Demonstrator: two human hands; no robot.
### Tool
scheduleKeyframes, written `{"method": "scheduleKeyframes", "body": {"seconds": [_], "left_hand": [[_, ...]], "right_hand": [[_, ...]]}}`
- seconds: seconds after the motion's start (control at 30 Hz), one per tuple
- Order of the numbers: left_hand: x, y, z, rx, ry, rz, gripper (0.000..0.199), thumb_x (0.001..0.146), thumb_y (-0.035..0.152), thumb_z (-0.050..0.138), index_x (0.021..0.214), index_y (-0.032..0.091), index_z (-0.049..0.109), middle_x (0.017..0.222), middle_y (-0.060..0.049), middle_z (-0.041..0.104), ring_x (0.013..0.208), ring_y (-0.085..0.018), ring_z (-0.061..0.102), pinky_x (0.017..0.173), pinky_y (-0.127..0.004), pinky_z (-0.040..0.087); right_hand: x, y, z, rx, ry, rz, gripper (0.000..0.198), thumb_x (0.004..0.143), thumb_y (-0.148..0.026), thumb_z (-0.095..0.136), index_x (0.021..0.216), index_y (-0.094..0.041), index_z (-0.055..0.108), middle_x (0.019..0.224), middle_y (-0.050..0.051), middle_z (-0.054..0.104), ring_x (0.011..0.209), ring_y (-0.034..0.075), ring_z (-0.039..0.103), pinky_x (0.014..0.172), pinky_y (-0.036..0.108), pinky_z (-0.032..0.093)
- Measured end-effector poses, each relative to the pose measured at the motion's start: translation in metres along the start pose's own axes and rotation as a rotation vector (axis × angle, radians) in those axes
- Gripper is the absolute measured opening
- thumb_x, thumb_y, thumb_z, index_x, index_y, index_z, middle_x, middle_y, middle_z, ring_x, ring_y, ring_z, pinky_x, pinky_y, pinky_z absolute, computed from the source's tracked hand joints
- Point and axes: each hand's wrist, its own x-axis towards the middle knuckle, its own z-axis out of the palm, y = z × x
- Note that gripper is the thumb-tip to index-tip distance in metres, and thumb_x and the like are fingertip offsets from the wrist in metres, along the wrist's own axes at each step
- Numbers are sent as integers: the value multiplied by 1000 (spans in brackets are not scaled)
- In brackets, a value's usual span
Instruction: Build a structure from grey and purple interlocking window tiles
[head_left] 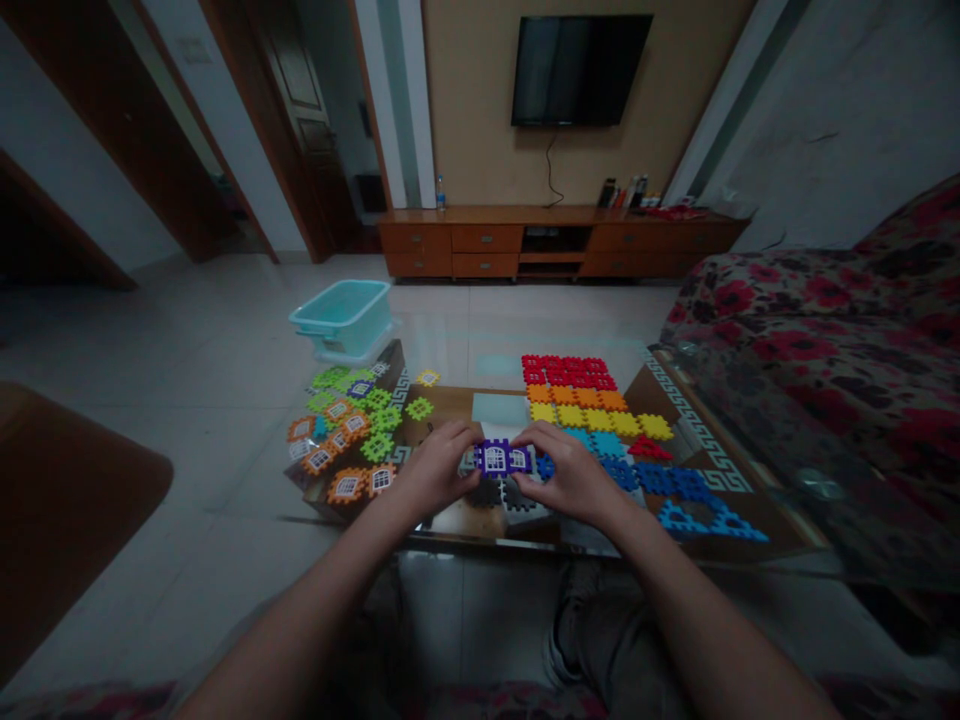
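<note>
Two joined purple interlocking tiles (495, 459) with white window designs are held up between my hands, above the near edge of the glass table. The left end is pinched by my left hand (442, 465), and the right end by my right hand (566, 470). Just below them lie dark grey tiles (519, 495), partly hidden. Rows of red (566, 375), orange (577, 397) and yellow tiles (585, 417) spread beyond my right hand, with blue tiles (667, 480) nearer. Left of my left hand are loose green tiles (381, 420) and orange window tiles (349, 487).
A turquoise plastic bin (345, 315) stands at the table's far left corner. Light blue triangular pieces (709, 518) lie near the right front of the glass table (457, 525). A flowered sofa (817, 340) is at the right, and a wooden cabinet (487, 240) stands by the far wall.
</note>
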Motion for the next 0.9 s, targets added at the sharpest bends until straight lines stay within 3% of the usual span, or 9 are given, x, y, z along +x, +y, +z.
{"method": "scheduleKeyframes", "body": {"seconds": [0.9], "left_hand": [[2,10,-7,3,-63,13,27,76,18,66,101,21,56,99,-5,58,94,-23,56,81,-35,48]], "right_hand": [[-1,-1,1,5,-36,-3,31,72,-17,70,101,-23,61,97,3,63,88,20,61,80,34,50]]}}
